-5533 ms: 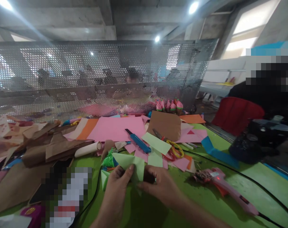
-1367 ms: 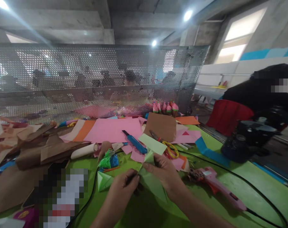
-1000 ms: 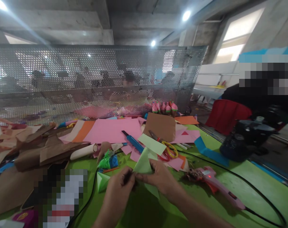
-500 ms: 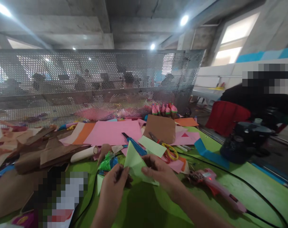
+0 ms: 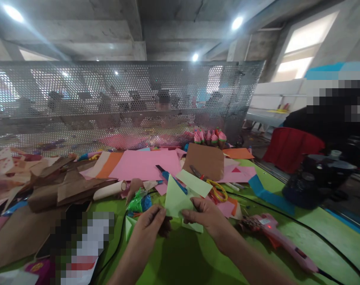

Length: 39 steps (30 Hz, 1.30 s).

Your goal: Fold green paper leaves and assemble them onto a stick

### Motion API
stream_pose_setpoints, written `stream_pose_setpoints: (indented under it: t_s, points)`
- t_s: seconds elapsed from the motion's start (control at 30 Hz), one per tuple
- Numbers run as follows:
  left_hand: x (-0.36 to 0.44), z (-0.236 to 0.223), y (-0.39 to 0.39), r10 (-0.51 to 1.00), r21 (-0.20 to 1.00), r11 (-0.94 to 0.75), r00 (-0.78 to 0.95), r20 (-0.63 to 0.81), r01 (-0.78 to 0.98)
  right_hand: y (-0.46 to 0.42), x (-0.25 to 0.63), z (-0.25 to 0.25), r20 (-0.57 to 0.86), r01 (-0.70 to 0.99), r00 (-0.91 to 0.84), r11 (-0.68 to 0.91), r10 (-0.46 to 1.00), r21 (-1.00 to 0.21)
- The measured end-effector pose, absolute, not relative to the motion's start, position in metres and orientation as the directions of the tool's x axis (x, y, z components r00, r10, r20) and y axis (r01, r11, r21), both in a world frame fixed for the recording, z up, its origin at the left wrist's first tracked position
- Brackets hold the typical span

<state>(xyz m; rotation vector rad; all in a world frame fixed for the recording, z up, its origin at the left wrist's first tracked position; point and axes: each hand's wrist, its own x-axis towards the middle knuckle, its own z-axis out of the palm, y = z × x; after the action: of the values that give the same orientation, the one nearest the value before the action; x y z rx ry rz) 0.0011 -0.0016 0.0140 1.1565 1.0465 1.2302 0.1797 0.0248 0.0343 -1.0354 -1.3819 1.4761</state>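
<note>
My two hands hold a folded light-green paper piece [image 5: 176,198] upright above the green tabletop [image 5: 185,257]. My left hand [image 5: 150,221] pinches its lower left edge with curled fingers. My right hand [image 5: 206,215] grips its lower right part, thumb in front. The paper's point stands up, in front of a blue utility knife [image 5: 172,178]. A small green folded triangle [image 5: 128,226] lies just left of my left hand.
Pink sheets [image 5: 144,164], brown paper [image 5: 73,186], a white roll [image 5: 110,190], yellow-handled scissors [image 5: 217,188] and a pink glue gun [image 5: 271,233] with its black cable lie around. A perforated metal screen [image 5: 123,103] stands behind. A person in black [image 5: 325,126] sits at the right.
The green paper was pressed and folded low on the table, then lifted and turned upright between both hands. The view shifted slightly.
</note>
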Motion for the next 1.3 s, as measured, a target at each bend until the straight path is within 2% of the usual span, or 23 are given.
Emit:
stream_pose_setpoints:
  t_s: [0.47, 0.7, 0.87, 1.0, 1.13, 1.2, 1.3]
  points:
    - [0.001, 0.015, 0.002, 0.997, 0.995, -0.044, 0.053, 0.049, -0.088, 0.022, 0.178, 0.039, -0.031, -0.049, -0.327, -0.049, 0.945, -0.998]
    - [-0.002, 0.002, 0.002, 0.985, 0.967, -0.167, 0.073, 0.156, 0.193, 0.020, 0.178, 0.038, 0.014, 0.002, -0.253, 0.015, 0.967, -1.000]
    - [0.003, 0.006, 0.003, 0.986, 0.993, -0.114, 0.124, 0.109, 0.033, 0.022, 0.176, 0.036, -0.044, -0.094, -0.278, -0.073, 0.959, -0.993]
    - [0.004, 0.010, 0.003, 0.989, 0.990, -0.136, 0.055, 0.134, 0.034, 0.020, 0.175, 0.035, -0.023, -0.148, -0.311, -0.073, 0.950, -0.986]
    - [0.001, 0.012, 0.005, 0.996, 0.987, -0.074, 0.040, 0.080, -0.141, 0.020, 0.181, 0.037, 0.070, -0.068, -0.252, 0.054, 0.965, -0.996]
    - [0.000, 0.011, 0.006, 0.997, 0.969, 0.023, 0.083, -0.002, -0.248, 0.021, 0.184, 0.039, 0.150, -0.035, -0.223, 0.145, 0.963, -0.989]
    - [0.001, 0.009, 0.005, 0.978, 0.935, 0.172, 0.167, -0.125, -0.310, 0.021, 0.187, 0.041, 0.212, 0.028, -0.230, 0.224, 0.950, -0.974]
